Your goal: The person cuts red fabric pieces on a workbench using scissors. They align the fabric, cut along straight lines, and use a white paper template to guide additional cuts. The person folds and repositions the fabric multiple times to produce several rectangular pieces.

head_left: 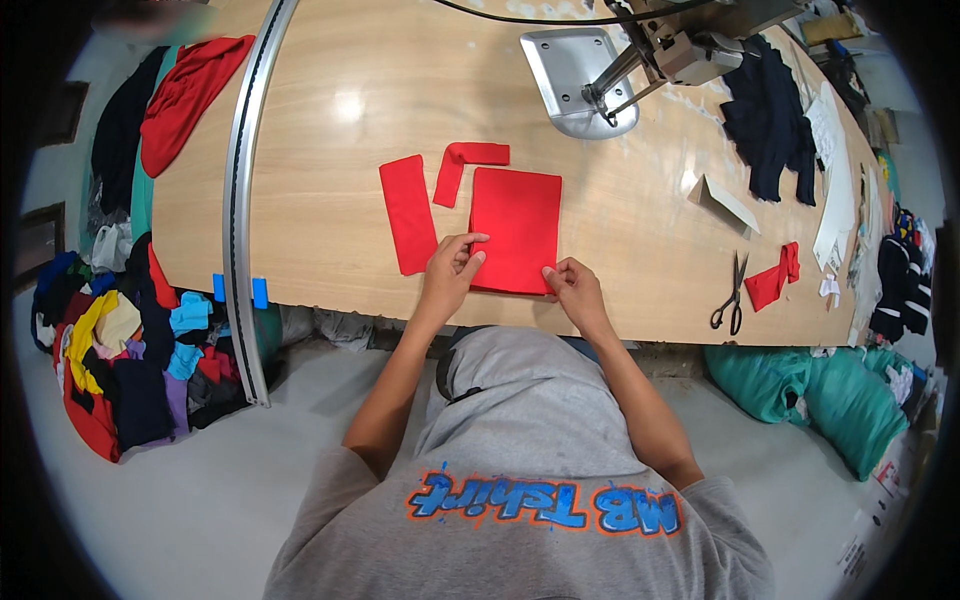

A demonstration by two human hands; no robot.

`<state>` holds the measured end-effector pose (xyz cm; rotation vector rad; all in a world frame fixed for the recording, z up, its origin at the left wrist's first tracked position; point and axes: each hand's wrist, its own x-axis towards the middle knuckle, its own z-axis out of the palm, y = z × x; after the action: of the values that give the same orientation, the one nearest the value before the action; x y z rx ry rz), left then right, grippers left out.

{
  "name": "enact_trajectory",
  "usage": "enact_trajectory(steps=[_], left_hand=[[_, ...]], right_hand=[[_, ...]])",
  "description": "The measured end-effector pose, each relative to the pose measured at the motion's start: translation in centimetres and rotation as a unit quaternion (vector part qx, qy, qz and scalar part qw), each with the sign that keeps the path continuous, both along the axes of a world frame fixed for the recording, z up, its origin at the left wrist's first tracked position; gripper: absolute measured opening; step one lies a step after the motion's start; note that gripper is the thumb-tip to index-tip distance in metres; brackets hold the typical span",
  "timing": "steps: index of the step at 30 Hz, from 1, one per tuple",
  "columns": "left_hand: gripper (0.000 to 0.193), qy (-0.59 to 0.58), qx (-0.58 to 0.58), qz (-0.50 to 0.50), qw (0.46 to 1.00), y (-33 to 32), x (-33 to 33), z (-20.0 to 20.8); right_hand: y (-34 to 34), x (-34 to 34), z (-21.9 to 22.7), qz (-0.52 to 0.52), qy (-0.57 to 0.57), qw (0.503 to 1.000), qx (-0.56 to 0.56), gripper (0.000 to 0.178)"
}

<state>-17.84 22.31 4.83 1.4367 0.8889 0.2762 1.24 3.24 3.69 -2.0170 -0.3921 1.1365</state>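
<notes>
In front of me on the table lies a stack of red fabric pieces point(516, 225), roughly rectangular, with its edges nearly lined up. My left hand point(455, 272) rests at the stack's left edge, thumb and forefinger apart over the cloth. At the lower right corner my right hand point(578, 296) pinches the red fabric between thumb and fingers. Just left of the stack is a red fabric strip point(408, 214), its lower end close to my left hand. A narrower red strip point(462, 168), bent at a corner, lies beyond them.
A cutting machine with a metal base plate point(580, 80) stands at the far side. Scissors point(735, 295) and red scraps point(772, 278) lie to the right, near dark cloth point(770, 120). A metal rail point(240, 190) crosses the table's left. Piled clothes point(140, 370) and green sacks point(815, 395) flank the table.
</notes>
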Motion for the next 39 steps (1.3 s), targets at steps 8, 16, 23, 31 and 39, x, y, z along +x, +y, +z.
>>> enact_trajectory(steps=[8, 16, 23, 31, 39], left_hand=[[0.042, 0.101, 0.307, -0.002, 0.947, -1.6, -0.2, 0.7], [0.065, 0.152, 0.51, -0.153, 0.833, -1.1, 4.3, -3.5], [0.064, 0.161, 0.513, -0.163, 0.827, -0.6, -0.4, -3.4], [0.059, 0.337, 0.332, 0.204, 0.857, 2.2, -4.3, -2.3], [0.043, 0.1, -0.114, 0.315, 0.937, 1.2, -3.5, -2.7]], right_hand=[[2.9, -1.0, 5.7, 0.149, -0.247, 0.935, -0.206, 0.027], [9.6, -1.9, -1.7, 0.196, -0.499, 0.842, 0.056, 0.057], [7.9, -0.3, -3.2, 0.246, -0.5, 0.831, 0.001, 0.062], [4.4, 8.8, -1.2, 0.184, -0.564, 0.803, -0.059, 0.053], [11.8, 1.0, 3.6, 0.198, -0.144, 0.967, 0.063, 0.03]])
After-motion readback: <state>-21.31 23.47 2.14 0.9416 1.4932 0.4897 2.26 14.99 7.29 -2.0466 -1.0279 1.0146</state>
